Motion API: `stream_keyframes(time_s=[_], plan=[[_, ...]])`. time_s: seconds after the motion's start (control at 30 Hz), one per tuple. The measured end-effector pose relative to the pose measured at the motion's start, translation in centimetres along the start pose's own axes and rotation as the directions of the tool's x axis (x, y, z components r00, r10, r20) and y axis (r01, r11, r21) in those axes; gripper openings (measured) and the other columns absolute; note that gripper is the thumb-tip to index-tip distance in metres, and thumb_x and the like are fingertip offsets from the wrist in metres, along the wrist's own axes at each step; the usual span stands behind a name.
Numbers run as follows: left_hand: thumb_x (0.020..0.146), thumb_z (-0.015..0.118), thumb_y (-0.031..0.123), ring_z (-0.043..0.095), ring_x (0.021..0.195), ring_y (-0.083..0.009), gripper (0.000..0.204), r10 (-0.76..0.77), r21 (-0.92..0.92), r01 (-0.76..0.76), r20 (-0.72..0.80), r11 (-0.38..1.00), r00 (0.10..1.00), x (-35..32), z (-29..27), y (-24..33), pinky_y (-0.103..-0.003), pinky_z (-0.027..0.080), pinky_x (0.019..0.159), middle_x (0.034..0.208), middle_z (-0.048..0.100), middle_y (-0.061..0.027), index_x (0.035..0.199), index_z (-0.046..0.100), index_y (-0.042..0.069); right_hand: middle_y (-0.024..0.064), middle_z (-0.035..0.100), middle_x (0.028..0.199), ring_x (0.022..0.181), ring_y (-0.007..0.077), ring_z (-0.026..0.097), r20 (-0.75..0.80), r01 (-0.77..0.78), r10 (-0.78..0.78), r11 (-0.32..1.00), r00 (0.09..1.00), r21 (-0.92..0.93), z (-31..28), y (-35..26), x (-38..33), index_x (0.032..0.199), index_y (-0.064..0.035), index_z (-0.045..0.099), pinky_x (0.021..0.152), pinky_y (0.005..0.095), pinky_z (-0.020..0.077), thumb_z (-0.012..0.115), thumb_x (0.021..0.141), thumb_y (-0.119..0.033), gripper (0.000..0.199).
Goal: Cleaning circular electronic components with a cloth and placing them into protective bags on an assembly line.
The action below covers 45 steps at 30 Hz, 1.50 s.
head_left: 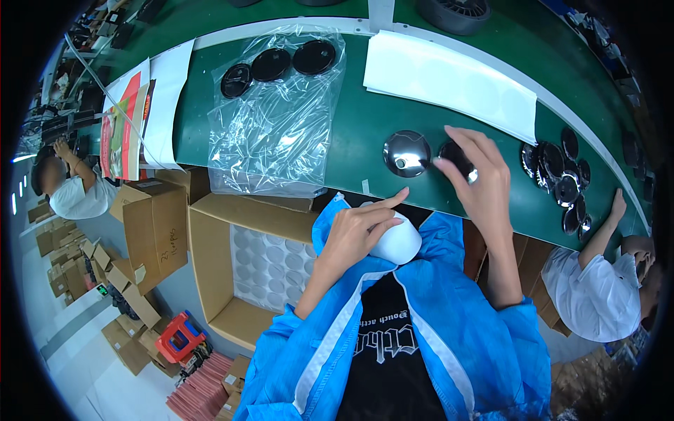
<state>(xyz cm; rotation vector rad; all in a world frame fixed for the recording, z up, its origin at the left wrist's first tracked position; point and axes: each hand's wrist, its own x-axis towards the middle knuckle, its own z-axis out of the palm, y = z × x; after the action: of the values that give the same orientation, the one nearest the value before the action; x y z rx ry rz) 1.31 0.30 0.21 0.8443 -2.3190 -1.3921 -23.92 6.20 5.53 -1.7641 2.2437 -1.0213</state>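
Note:
My right hand [484,172] is over the green table, with thumb and fingers curved around the edges of a small glossy black disc [455,153]. Just left of it, a shiny black round cap [407,153] lies flat on the table, catching the light. At the table's near edge, my left hand [359,230] grips a smooth white rounded thing [397,243] in front of my chest. Its index finger points out towards the table. What the white thing is, I cannot tell.
A clear plastic bag [274,133] bears three black discs [271,64]. White sheets [449,81] lie at the back; several black discs [554,165] cluster at right. Below the table stands an open carton [210,259] with round pieces inside. Other people [597,291] sit at both sides.

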Motion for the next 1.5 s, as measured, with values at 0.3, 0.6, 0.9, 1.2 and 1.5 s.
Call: stream_keyframes(time_s=[0.3,0.6,0.9,1.2,1.5], plan=[[0.098,0.076,0.010,0.079,0.088,-0.0285,0.016,0.010,-0.156,-0.012,-0.012,0.988,1.000,-0.2,-0.1,1.0,-0.035,0.061,0.075,0.133,0.078,-0.0113,0.097,0.078,-0.005,0.0165,0.062,0.144,0.125,0.0391,0.059,0.156,0.074,-0.052,0.988,0.986,-0.135,-0.6,-0.7,-0.7,0.152,-0.0097,0.062,0.105,0.0502,0.0524,0.087,0.082,-0.020,0.075],[0.101,0.071,0.006,0.079,0.094,-0.0263,0.015,-0.016,-0.316,0.013,-0.006,0.949,1.000,-0.7,-0.9,1.5,-0.035,0.060,0.080,0.115,0.082,-0.0174,0.096,0.076,-0.007,0.0178,0.063,0.132,0.121,0.0399,0.061,0.272,0.190,-0.150,0.973,0.951,-0.128,1.2,1.0,0.7,0.147,-0.0105,0.065,0.104,0.0498,0.0527,0.085,0.081,-0.023,0.070],[0.105,0.067,0.009,0.071,0.090,-0.0147,0.013,-0.217,-0.403,0.214,0.037,0.890,0.975,0.8,-2.9,-0.5,-0.029,0.053,0.076,0.120,0.080,-0.0160,0.103,0.073,-0.002,0.0223,0.063,0.143,0.133,0.0436,0.060,-0.120,-0.225,0.195,0.734,0.974,-0.641,-12.4,15.8,-4.5,0.151,-0.0066,0.062,0.113,0.0517,0.0477,0.080,0.096,-0.027,0.061],[0.105,0.068,0.018,0.077,0.092,-0.0383,0.021,-0.186,0.002,0.197,-0.325,0.980,0.927,2.3,-7.0,0.0,-0.043,0.058,0.077,0.160,0.055,-0.0224,0.099,0.069,-0.002,0.0170,0.060,0.154,0.139,0.0404,0.058,0.046,0.408,-0.423,0.894,0.905,0.185,7.7,-4.1,14.5,0.147,-0.0089,0.066,0.116,0.0488,0.0481,0.081,0.094,-0.023,0.057],[0.103,0.069,0.019,0.072,0.097,-0.0498,0.023,-0.272,0.142,0.332,-0.328,0.933,0.905,1.9,-4.9,0.2,-0.052,0.058,0.082,0.166,0.049,-0.0125,0.094,0.067,-0.002,0.0208,0.075,0.127,0.116,0.0425,0.070,0.215,0.808,-0.807,0.579,0.549,0.107,17.6,-0.3,25.5,0.121,-0.0039,0.076,0.102,0.0522,0.0541,0.072,0.101,-0.035,0.037]])
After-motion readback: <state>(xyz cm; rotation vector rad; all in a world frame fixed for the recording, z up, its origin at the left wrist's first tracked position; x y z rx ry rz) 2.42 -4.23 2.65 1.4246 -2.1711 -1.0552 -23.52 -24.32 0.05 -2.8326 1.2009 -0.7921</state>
